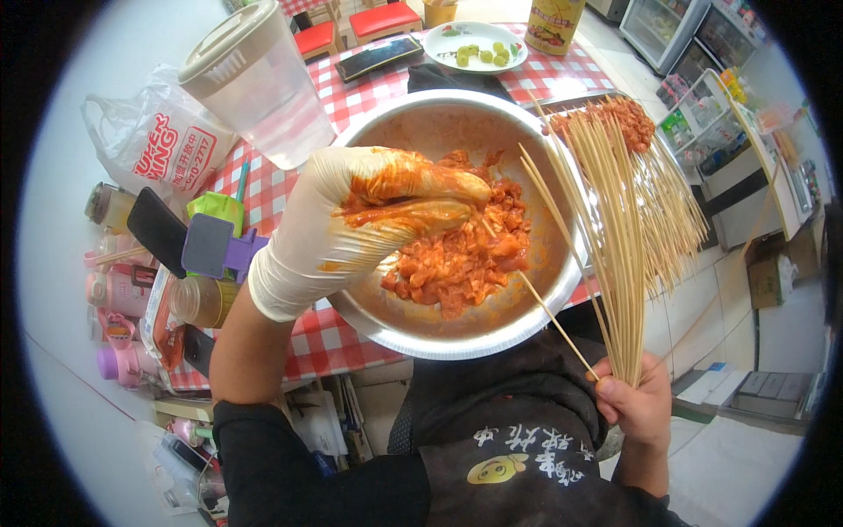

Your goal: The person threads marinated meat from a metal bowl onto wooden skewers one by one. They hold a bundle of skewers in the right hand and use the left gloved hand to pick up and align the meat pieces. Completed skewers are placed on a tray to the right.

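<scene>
My left hand (pixel 395 204), in a translucent glove smeared with orange-red marinade, is over a wide metal bowl (pixel 369 332). Its thumb and fingers are pinched together on a bit of raw meat, partly hidden by the fingertips. Under them, chopped marinated meat (pixel 454 273) is heaped in the bowl. My bare right hand (pixel 632 398) grips a thick bundle of bamboo skewers (pixel 619 263) at their lower ends. From its thumb and forefinger a single skewer (pixel 556 323) slants up into meat, and its tip shows just below the gloved fingers.
Loaded skewers (pixel 665 204) lie on a tray right of the bowl, meat ends away from me. A lidded plastic jug (pixel 263 92), phone (pixel 380 58) and plate of grapes (pixel 454 39) stand beyond. Jars, bottles and a plastic bag (pixel 164 138) crowd the checked table's left side.
</scene>
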`<action>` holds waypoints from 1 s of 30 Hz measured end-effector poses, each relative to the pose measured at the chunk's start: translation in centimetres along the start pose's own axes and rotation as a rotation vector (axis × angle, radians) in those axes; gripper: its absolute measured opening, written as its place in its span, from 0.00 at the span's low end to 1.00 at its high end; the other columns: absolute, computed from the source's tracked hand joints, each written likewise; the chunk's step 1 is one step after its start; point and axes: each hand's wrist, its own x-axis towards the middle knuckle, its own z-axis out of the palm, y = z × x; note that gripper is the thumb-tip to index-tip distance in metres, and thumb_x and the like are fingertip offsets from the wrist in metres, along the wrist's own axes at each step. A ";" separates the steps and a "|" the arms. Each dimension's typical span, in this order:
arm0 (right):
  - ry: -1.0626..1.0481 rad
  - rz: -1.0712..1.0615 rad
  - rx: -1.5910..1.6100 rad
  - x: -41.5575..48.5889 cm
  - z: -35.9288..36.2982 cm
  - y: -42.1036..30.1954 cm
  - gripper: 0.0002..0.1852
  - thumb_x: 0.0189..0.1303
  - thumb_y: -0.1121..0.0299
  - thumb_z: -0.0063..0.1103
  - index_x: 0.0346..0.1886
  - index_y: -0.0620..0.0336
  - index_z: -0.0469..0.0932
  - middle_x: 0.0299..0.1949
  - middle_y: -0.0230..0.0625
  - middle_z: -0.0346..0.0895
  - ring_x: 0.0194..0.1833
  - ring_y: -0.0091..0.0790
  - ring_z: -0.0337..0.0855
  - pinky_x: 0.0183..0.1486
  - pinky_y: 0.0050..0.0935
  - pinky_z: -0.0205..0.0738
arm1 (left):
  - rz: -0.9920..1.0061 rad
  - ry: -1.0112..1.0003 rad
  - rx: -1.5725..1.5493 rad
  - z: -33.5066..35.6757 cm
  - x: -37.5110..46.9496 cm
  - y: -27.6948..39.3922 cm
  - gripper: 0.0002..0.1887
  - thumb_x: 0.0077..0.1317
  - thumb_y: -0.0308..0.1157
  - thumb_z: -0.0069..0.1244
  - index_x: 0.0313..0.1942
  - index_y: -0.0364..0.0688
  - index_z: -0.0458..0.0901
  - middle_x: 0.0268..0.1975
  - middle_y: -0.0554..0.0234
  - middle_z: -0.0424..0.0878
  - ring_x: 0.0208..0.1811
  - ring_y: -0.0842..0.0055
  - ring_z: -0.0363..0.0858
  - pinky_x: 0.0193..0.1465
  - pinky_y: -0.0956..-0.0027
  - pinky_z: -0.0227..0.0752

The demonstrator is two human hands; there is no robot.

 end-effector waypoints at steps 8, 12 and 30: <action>-0.059 -0.001 0.267 1.2 -0.7 1.7 0.11 0.64 0.76 0.68 0.46 0.72 0.80 0.37 0.44 0.85 0.18 0.22 0.72 0.18 0.21 0.65 | -0.102 0.117 -0.282 1.8 0.2 -0.1 0.21 0.64 0.18 0.63 0.58 0.27 0.84 0.57 0.48 0.88 0.52 0.71 0.89 0.58 0.68 0.84; -0.084 -0.021 0.327 1.3 -0.6 2.2 0.11 0.65 0.77 0.67 0.47 0.72 0.79 0.39 0.46 0.86 0.17 0.22 0.72 0.18 0.21 0.66 | -0.300 0.175 -0.479 2.1 -0.2 0.2 0.18 0.68 0.22 0.59 0.57 0.26 0.83 0.54 0.47 0.88 0.52 0.70 0.89 0.58 0.67 0.84; -0.076 -0.015 0.050 1.0 -0.7 0.1 0.10 0.63 0.74 0.71 0.41 0.72 0.83 0.21 0.33 0.76 0.17 0.21 0.71 0.19 0.20 0.63 | -0.115 0.029 -0.275 -0.6 -0.2 -0.9 0.23 0.67 0.32 0.65 0.59 0.31 0.82 0.54 0.47 0.89 0.56 0.68 0.90 0.60 0.65 0.85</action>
